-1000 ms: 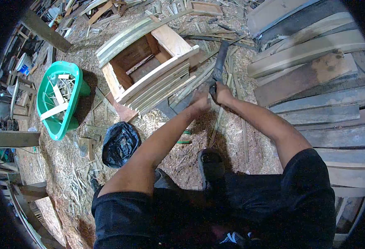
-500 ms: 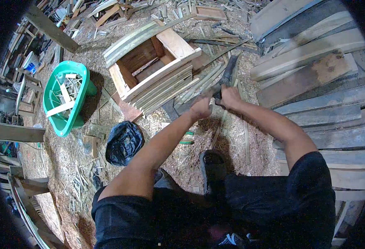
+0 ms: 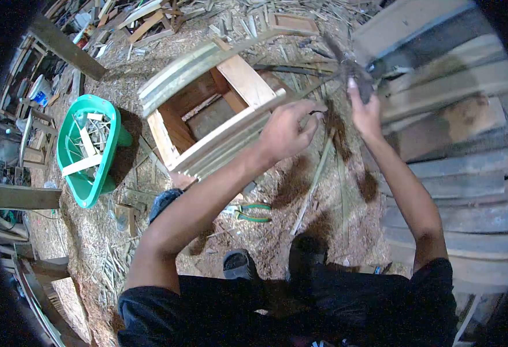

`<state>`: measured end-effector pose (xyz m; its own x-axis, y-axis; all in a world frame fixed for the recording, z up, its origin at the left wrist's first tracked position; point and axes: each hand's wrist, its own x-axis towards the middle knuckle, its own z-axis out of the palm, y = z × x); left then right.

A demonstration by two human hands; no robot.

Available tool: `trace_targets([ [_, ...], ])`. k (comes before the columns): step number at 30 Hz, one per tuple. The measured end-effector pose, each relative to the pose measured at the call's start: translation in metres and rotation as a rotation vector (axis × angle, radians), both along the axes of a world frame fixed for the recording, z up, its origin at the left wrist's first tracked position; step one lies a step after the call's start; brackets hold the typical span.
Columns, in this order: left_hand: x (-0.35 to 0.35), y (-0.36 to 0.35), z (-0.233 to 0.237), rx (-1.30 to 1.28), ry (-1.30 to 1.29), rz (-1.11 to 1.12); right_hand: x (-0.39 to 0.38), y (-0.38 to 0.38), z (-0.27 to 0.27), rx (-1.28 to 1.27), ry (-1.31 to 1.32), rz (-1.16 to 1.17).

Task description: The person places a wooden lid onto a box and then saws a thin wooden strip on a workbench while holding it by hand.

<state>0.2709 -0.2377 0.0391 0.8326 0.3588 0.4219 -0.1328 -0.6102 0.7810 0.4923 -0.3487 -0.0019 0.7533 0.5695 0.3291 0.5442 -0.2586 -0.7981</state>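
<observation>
My right hand [image 3: 367,113] is raised on the right, closed around the lower end of a long dark piece [image 3: 355,72] that looks like weathered wood, blurred by motion. My left hand [image 3: 291,130] hovers by the near right corner of a wooden frame box [image 3: 245,118], fingers curled together. A small dark bit shows at its fingertips; I cannot tell what it is. The open-topped box rests on the ground with stacked curved slats along its near side. Green-handled pliers [image 3: 251,213] lie on the sawdust below my left forearm.
A green tub [image 3: 69,139] with wood offcuts stands at left. Beside my left forearm a dark plastic bag [image 3: 164,201] is partly hidden. Boards [image 3: 450,159] lie side by side along the right. Sawdust and scraps cover the ground; a post [image 3: 69,46] leans at upper left.
Both hands were together on the long dark piece. My right hand has lifted it up and right; my left hand has come off it and moved nearer. The pliers are now fully in view.
</observation>
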Motion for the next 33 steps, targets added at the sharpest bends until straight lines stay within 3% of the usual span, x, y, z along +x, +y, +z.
trace_targets([
  [3, -0.006, 0.043, 0.022, 0.221, -0.152, 0.103, -0.021, 0.025, 0.051, 0.198, 0.166, 0.091],
  [7, -0.028, 0.103, 0.02, 0.472, 0.1, 0.481, -0.053, 0.074, 0.089, 0.487, 0.573, 0.256],
  [8, -0.031, 0.12, 0.008, 0.494, 0.236, 0.549, -0.059, 0.078, 0.095, 0.461, 0.703, 0.351],
  [9, -0.032, 0.136, -0.001, 0.487, 0.278, 0.597, -0.05, 0.079, 0.086, 0.268, 0.631, 0.347],
  [11, -0.032, 0.162, -0.016, 0.465, 0.357, 0.696, -0.082, 0.088, 0.095, 0.219, 0.585, 0.294],
  [16, -0.023, 0.184, -0.024, 0.219, 0.261, 0.876, -0.11, 0.083, 0.077, 0.109, 0.607, 0.478],
  [20, -0.03, 0.174, -0.042, 0.524, 0.345, 0.832, -0.125, 0.075, 0.067, 0.019, 0.486, 0.468],
  [26, -0.023, 0.17, -0.032, 0.514, 0.375, 0.871, -0.146, 0.063, 0.068, 0.019, 0.584, 0.369],
  [33, -0.023, 0.17, -0.031, 0.508, 0.4, 0.872, -0.147, 0.065, 0.074, -0.051, 0.497, 0.36],
])
